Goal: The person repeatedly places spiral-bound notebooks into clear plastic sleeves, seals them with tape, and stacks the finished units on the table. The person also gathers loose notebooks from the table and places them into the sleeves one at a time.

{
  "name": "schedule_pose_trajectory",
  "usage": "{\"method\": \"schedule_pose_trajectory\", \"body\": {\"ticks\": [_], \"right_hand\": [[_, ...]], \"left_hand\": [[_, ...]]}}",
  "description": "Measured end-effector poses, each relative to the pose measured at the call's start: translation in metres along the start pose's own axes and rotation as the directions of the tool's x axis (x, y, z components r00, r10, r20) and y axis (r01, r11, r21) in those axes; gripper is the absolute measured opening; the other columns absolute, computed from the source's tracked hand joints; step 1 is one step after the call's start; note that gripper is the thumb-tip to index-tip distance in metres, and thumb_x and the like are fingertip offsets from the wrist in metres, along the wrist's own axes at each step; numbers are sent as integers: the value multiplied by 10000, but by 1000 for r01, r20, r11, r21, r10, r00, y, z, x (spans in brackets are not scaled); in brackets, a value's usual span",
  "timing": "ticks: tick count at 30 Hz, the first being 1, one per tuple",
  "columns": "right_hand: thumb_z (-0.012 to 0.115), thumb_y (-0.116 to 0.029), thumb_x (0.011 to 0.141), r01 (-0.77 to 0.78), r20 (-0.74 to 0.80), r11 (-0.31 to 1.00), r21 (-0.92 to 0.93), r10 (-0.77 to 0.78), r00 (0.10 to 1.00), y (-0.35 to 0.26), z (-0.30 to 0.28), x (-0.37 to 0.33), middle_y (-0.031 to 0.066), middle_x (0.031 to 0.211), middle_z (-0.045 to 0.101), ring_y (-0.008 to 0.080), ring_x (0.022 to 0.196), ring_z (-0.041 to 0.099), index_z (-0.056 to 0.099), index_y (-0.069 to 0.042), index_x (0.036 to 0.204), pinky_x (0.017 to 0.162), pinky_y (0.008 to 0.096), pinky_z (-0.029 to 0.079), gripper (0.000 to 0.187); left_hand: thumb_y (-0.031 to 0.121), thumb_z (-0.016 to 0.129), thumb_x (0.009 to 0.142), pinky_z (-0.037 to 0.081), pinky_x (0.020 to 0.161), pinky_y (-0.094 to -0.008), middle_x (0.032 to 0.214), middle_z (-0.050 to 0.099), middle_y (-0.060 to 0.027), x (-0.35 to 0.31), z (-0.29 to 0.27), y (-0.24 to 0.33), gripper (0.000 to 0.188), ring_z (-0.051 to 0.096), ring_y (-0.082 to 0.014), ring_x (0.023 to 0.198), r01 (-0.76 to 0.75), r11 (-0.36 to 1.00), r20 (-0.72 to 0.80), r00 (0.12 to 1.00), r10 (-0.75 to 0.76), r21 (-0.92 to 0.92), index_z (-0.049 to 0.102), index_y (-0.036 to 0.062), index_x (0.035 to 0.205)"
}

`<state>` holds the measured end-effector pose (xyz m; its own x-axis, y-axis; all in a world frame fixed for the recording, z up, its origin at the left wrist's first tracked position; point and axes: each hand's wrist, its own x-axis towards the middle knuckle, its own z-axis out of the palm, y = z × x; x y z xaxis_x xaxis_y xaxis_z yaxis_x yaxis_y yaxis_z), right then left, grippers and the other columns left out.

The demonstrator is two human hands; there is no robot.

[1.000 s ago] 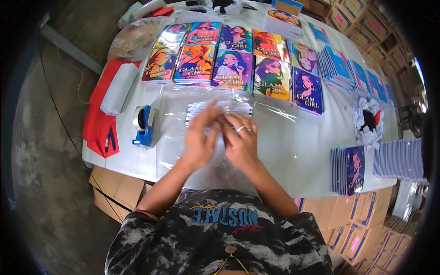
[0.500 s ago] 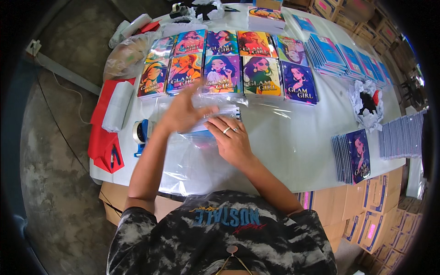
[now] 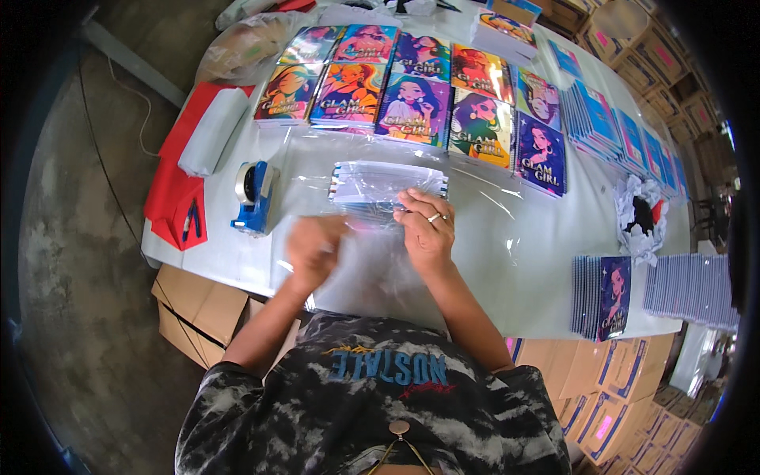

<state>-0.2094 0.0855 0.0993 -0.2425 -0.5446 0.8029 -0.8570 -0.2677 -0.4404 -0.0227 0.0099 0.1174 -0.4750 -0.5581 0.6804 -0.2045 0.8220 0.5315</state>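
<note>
A stack of spiral notebooks (image 3: 386, 182) lies in front of me, white page edges and binding ends showing, with clear plastic film (image 3: 366, 265) around it and spread toward my body. My right hand (image 3: 428, 231), wearing rings, has its fingers bent over the near right corner of the stack, pinching the film there. Close to the near left corner is my left hand (image 3: 315, 247), smeared by motion, so its fingers cannot be read. A blue tape dispenser (image 3: 253, 207) with a roll of tape stands to the left of the stack.
Rows of colourful illustrated notebooks (image 3: 416, 107) lie beyond the stack. Blue-backed notebooks (image 3: 590, 119) and crumpled paper (image 3: 638, 215) are at the right, near upright notebook piles (image 3: 590, 297). On the left are a white roll (image 3: 214, 131), red sheet (image 3: 176, 202) and pens (image 3: 191, 219). Cartons (image 3: 609, 380) stand below.
My left hand has drawn back toward me from above the stack, uncovering it. My right hand stays at the stack's right side. The whole view has shifted slightly.
</note>
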Motion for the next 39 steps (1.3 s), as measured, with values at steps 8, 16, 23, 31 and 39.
{"method": "schedule_pose_trajectory", "body": {"ticks": [8, 16, 23, 31, 39], "right_hand": [[721, 5, 662, 32, -16, 999, -8, -32, 999, 2, 7, -10, 21, 946, 684, 183, 985, 600, 635, -106, 678, 854, 298, 423, 142], [722, 69, 659, 55, 8, 996, -71, -55, 998, 3, 5, -13, 54, 946, 677, 222, 975, 598, 602, -92, 676, 856, 313, 426, 201], [729, 28, 667, 47, -6, 998, -41, -47, 999, 6, 8, -12, 21, 976, 672, 196, 987, 591, 602, -121, 672, 866, 306, 410, 196], [668, 39, 687, 22, 25, 998, 65, -24, 999, 5, 0, -5, 20, 991, 663, 215, 956, 613, 614, -134, 845, 858, 325, 392, 241], [694, -123, 683, 25, 643, 975, -222, 126, 756, -43, -35, 37, 135, 1441, 320, 288, 1287, 337, 547, -67, 1042, 975, 456, 298, 392]], "left_hand": [[426, 531, 867, 340, 600, -294, 879, 546, -53, -18, -137, -151, 390, 423, -163, 753, 970, 69, 217, 17, -976, 233, 656, 108, 1056], [222, 571, 858, 413, 913, -334, 1142, 570, -53, -91, -160, -143, 215, 521, -224, 1086, 725, -34, 572, 512, -641, -687, 642, 21, 830], [247, 592, 890, 451, 499, -255, 693, 663, -90, -28, -112, -110, 298, 555, -111, 509, 815, 573, -397, 500, -770, -86, 676, -30, 815], [375, 647, 853, 311, 366, -197, 509, 532, -8, 5, 49, 47, 399, 428, -53, 388, 907, 124, 519, 338, -785, -403, 611, 47, 628], [413, 770, 715, 407, 444, -299, 525, 586, -64, -71, 73, -36, 442, 513, -138, 457, 949, 310, 227, 291, -929, 52, 594, 43, 549]]}}
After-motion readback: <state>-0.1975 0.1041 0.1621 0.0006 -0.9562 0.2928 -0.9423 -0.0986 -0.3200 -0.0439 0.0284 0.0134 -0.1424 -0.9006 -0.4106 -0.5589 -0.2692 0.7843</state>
